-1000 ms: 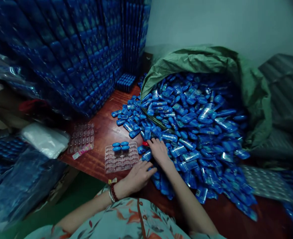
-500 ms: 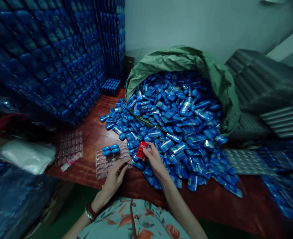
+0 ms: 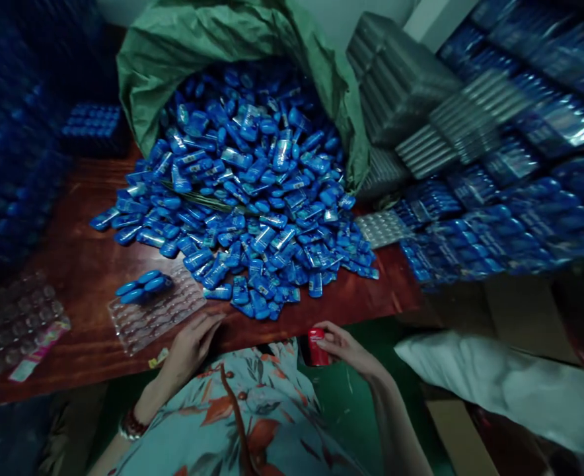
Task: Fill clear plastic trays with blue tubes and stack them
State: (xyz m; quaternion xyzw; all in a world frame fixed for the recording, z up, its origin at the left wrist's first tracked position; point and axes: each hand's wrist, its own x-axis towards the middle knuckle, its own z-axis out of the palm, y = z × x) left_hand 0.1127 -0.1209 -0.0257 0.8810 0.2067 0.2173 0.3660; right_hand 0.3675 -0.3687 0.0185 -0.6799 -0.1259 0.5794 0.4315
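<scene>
My right hand (image 3: 339, 347) grips a small red container (image 3: 318, 347) between thumb and fingers, past the table's front edge and over the green floor. My left hand (image 3: 195, 337) rests at the table edge beside a clear plastic tray (image 3: 160, 314), its fingers close together; whether anything is between them cannot be made out. Several blue containers (image 3: 143, 287) stand in the tray's back left part. Behind both hands, a large heap of blue containers (image 3: 257, 178) spills from a green sack (image 3: 341, 99) onto the red-brown table (image 3: 94, 264).
Another clear tray (image 3: 17, 324) with a pink and white strip (image 3: 39, 350) lies at the left. Stacked blue packs (image 3: 14, 152) rise behind it. Grey trays (image 3: 401, 79) and more blue packs (image 3: 514, 225) are on the right, above a white bag (image 3: 500, 383).
The view has turned to the right. My right hand has moved with the red container from the heap's front to beyond the table edge. My left hand stays near the tray.
</scene>
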